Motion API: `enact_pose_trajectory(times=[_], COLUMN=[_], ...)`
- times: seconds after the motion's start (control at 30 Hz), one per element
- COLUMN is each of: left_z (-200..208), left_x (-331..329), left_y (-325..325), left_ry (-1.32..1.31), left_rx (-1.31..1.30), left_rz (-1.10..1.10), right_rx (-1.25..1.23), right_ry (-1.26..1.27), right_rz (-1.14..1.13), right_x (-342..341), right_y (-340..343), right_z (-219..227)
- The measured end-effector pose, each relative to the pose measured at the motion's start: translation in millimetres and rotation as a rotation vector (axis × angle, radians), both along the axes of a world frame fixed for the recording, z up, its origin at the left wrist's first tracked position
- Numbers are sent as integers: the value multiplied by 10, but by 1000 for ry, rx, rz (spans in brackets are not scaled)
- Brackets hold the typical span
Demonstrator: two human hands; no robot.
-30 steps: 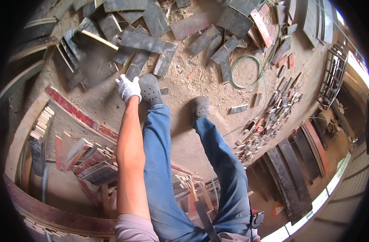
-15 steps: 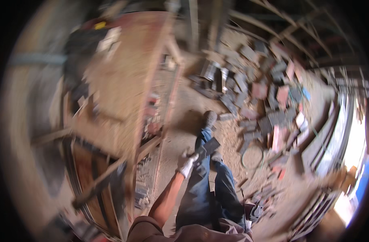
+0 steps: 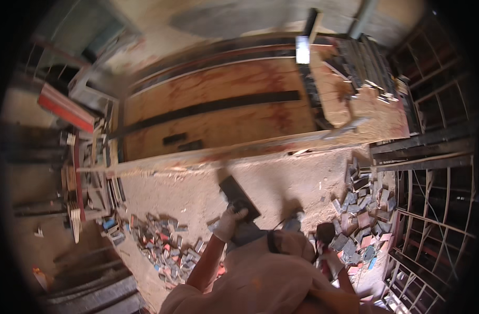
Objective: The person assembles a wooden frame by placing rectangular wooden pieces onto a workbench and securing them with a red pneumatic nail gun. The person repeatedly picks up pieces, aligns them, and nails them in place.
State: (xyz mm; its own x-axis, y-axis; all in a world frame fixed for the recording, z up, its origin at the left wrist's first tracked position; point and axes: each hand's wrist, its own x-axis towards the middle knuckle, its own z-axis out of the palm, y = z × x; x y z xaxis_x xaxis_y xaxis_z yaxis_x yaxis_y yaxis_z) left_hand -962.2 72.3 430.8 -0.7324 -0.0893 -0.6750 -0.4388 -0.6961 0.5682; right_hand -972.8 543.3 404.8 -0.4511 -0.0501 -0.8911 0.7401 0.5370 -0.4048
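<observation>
My left hand, in a whitish glove, is closed on a dark flat board piece tilted in front of my body. Farther right, my right hand is wrapped round a tool with a dark, blunt head and a reddish part near the grip. Blur hides its exact kind. Beyond both hands runs a long wooden workbench, with a dark strip lying along it and two short dark pieces near its front edge.
Heaps of board offcuts lie on the floor at left and right. A stack of dark strips stands on the bench's right end. Metal racks line the right side; stacked boards fill the lower left.
My view has turned from the floor pile to face the bench. My left hand still holds the dark board piece. My right hand with the tool has come into view.
</observation>
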Motion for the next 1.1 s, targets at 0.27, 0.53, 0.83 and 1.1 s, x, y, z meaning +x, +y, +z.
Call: enact_pose_trajectory(times=[0.27,0.53,0.83,1.1], left_z=[377,235,585,-97], left_x=[1352,1736,925,-294], left_y=[-2453,-4116,-5344,-6662], left_ry=[1,-130,-262,-201], left_rx=[-475,-449,-397,-179], left_rz=[457,839,650,604], right_rx=[242,372,562,221], right_ry=[442,783,1025,859], right_rz=[866,1169,1142,1140], right_x=[-1739,-3212,-3641,-2693], right_y=[-3524,-6671,-8377,-9674], right_z=[1295,837,-710,91])
